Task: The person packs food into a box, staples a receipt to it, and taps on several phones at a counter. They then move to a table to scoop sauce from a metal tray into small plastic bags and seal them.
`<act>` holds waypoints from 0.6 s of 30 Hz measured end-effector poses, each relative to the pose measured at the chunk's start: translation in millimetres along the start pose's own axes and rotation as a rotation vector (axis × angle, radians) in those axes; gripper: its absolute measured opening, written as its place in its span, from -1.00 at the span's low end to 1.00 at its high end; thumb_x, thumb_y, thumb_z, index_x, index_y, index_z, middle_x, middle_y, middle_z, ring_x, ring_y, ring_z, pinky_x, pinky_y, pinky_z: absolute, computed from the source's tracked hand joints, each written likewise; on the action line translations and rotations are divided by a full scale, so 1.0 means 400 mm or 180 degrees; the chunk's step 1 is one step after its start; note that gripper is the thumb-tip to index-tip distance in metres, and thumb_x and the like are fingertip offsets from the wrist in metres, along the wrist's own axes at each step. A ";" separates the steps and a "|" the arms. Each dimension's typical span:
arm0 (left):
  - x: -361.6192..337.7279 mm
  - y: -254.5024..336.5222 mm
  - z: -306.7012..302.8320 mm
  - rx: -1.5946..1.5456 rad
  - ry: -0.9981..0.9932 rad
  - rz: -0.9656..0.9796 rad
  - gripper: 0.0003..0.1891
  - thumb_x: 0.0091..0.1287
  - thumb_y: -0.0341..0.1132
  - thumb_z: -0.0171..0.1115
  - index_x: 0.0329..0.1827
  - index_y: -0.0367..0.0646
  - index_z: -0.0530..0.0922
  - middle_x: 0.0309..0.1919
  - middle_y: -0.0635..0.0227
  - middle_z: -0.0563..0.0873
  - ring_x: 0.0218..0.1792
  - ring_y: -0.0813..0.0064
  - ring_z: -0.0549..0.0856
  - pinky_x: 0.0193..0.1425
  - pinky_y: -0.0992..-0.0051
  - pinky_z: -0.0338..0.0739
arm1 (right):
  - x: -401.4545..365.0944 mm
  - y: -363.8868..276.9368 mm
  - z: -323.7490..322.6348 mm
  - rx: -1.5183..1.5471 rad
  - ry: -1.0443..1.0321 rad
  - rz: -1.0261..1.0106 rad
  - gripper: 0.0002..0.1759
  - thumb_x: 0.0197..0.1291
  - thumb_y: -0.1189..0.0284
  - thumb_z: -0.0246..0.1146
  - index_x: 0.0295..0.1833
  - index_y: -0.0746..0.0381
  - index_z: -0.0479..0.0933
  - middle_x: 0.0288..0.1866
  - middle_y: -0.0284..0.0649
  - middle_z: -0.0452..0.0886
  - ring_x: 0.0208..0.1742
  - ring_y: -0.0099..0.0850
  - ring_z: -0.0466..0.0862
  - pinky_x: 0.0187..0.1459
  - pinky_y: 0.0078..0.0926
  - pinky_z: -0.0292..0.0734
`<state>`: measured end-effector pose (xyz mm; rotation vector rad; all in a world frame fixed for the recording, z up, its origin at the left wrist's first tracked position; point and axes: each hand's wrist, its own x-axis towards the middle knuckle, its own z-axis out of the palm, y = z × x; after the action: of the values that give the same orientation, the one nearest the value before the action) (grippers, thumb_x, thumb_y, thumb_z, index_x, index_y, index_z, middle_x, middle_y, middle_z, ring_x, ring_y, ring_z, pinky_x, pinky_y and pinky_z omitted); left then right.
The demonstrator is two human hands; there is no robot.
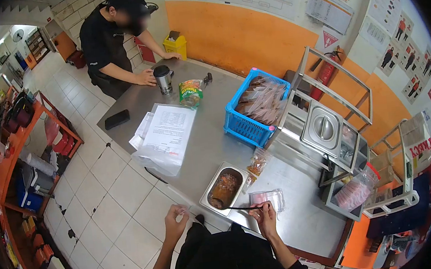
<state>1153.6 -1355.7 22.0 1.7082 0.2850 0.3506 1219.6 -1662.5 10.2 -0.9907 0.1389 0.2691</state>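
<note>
My right hand [265, 216] is closed around the thin black handle of a spoon [239, 208]. The spoon's far end dips into a steel food pan [204, 200] with a chunky reddish-brown sauce [226, 187] inside. My left hand [176, 222], fingers curled, pinches a small clear plastic bag [182, 210] left of the pan, past the table edge. A clear packet [275, 197] with pinkish contents lies just beyond my right hand. Beside the pan's right rim is a plastic bag of small yellow-brown packets [257, 162].
On the steel table [203, 142] stand a blue basket [246, 130] of filled packets, papers [171, 131], a green snack bag [191, 93], a tumbler [163, 80] and a phone [117, 118]. A co-worker [113, 45] leans at the far end. A metal rack with lidded pan [323, 128] stands right.
</note>
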 end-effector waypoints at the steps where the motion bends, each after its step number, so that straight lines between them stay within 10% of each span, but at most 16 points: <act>1: 0.001 0.000 0.004 0.0043 0.0019 -0.0012 -0.85 0.24 -0.51 0.28 -0.21 -0.30 0.48 -0.18 0.19 0.68 -0.18 0.48 0.65 -0.03 0.48 0.55 | 0.000 -0.001 0.002 -0.0022 0.0004 -0.0012 -0.69 0.47 0.17 0.01 -0.10 0.23 0.36 -0.07 -0.06 0.58 -0.16 -0.37 0.66 -0.05 -0.41 0.65; 12: 0.023 0.052 0.006 0.0810 0.0002 0.0394 -0.74 0.14 -0.40 0.45 -0.34 -0.27 0.48 -0.05 0.10 0.70 -0.11 0.34 0.68 0.03 0.42 0.54 | 0.073 0.021 -0.015 0.0813 0.1076 0.0148 -0.79 0.45 0.32 0.09 -0.12 0.26 0.43 -0.24 -0.21 0.61 -0.27 -0.39 0.69 -0.15 -0.52 0.72; 18: 0.014 0.066 0.005 0.0444 0.0166 0.0074 -0.55 0.09 -0.45 0.49 -0.05 -0.20 0.40 0.10 -0.01 0.62 -0.04 0.33 0.68 0.19 0.33 0.51 | 0.117 0.070 -0.086 0.0899 0.1389 0.0463 -0.81 0.44 0.37 0.08 -0.15 0.29 0.44 -0.31 -0.19 0.62 -0.32 -0.40 0.69 -0.19 -0.55 0.74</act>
<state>1159.3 -1359.8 48.2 1.8425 0.3344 0.4006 1256.7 -1669.3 -42.2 -0.7465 0.6318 0.1565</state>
